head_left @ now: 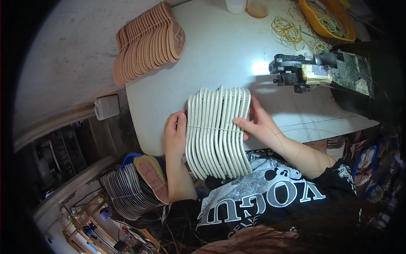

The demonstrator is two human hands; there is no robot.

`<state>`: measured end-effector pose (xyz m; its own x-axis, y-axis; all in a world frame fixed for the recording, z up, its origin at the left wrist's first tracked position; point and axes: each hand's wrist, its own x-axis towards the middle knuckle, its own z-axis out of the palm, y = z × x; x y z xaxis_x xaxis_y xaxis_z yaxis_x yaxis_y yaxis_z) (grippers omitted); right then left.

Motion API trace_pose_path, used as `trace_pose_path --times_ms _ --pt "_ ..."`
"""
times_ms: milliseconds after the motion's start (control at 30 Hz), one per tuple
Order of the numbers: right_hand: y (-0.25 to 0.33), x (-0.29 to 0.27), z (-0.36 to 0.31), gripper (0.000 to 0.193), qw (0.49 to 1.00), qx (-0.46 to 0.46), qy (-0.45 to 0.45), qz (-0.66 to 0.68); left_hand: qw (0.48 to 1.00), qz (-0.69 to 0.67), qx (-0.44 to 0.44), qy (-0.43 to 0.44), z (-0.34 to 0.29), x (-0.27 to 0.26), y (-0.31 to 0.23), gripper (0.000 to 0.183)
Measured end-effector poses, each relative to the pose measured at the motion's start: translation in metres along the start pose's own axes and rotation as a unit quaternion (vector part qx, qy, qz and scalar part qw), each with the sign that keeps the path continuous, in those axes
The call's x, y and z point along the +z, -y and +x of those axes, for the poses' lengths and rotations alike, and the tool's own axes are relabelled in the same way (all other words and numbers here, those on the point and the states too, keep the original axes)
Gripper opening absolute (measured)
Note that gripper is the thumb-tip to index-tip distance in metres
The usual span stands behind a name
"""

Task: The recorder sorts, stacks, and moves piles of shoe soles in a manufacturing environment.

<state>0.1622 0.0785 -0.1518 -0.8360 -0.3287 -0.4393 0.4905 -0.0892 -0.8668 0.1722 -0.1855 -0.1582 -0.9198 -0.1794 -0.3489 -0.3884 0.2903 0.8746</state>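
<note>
A bundle of white shoe soles (218, 127) stands on edge at the front of the white table, tied round its middle with a thin band. My left hand (175, 129) presses against the bundle's left end, thumb up along the side. At the other end my right hand (258, 122) grips it, the thumb lying on top and the other fingers partly hidden behind. The bundle's near end hangs past the table edge, close to my shirt. One sole sticks up slightly above the others at the far side.
Tan soles (148, 44) lie bundled at the table's far left. A black machine (321, 72) juts in from the right. Loose rubber bands (287, 31) lie near a yellow basket (327, 21). More banded soles (124, 190) stand low on my left.
</note>
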Motion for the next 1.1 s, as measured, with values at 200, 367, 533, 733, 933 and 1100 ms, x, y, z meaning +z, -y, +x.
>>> trace_pose_path --times_ms 200,367,533,733,933,1100 --pt "0.018 0.001 -0.028 0.078 0.991 0.071 0.108 -0.024 0.987 0.132 0.031 0.087 0.003 0.008 -0.019 0.045" --pt "0.01 -0.011 -0.009 0.075 0.991 -0.083 -0.05 -0.096 0.972 0.187 -0.021 0.144 -0.007 -0.001 -0.025 0.054" --pt "0.009 0.014 0.017 0.064 0.993 -0.061 -0.046 0.09 0.988 0.046 -0.062 0.133 -0.015 -0.005 -0.015 0.055" --pt "0.054 0.049 -0.02 0.056 0.965 -0.254 0.051 0.043 0.964 -0.239 0.064 0.101 -0.052 -0.007 -0.04 0.081" --pt "0.095 0.065 -0.045 0.066 0.955 -0.264 0.082 0.105 0.94 -0.299 0.107 0.126 -0.065 -0.013 -0.06 0.086" --pt "0.106 0.072 -0.063 0.066 0.954 -0.288 0.056 0.051 0.906 -0.329 0.154 0.217 -0.061 -0.007 -0.053 0.087"
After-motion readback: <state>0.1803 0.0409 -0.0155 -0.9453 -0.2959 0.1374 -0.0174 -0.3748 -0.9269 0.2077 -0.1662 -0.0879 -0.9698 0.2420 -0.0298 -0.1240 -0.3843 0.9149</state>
